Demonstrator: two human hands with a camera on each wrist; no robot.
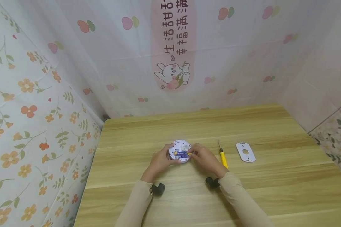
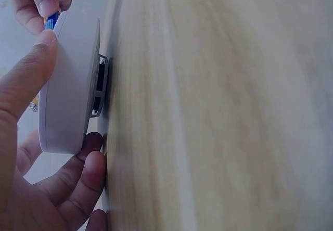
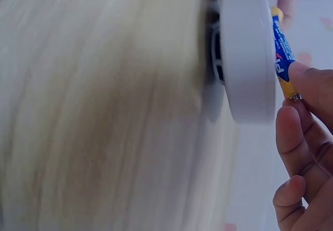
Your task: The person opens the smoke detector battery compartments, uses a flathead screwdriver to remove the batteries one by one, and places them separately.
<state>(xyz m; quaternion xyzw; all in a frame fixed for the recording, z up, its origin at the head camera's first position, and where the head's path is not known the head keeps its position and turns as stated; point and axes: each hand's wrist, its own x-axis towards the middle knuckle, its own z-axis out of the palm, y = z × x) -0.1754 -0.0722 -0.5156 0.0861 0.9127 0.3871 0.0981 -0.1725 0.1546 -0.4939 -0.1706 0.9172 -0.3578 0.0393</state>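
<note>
On my feed, the head view looks softly and evenly lit; I can't tell where the light source sits. A pale sheen spreads over the table [image 1: 176, 195] toward six o'clock, and faint shadows hug the sleeves [image 1: 136, 201]. My left wrist view is dimmer, bluish and hazy, its wood grain smearing toward three o'clock. On the right wrist, the grain blurs around nine o'clock, a soft shadow edges the white disc [image 3: 248, 59], and the battery [image 3: 281, 49] print reads fairly crisp.
</note>
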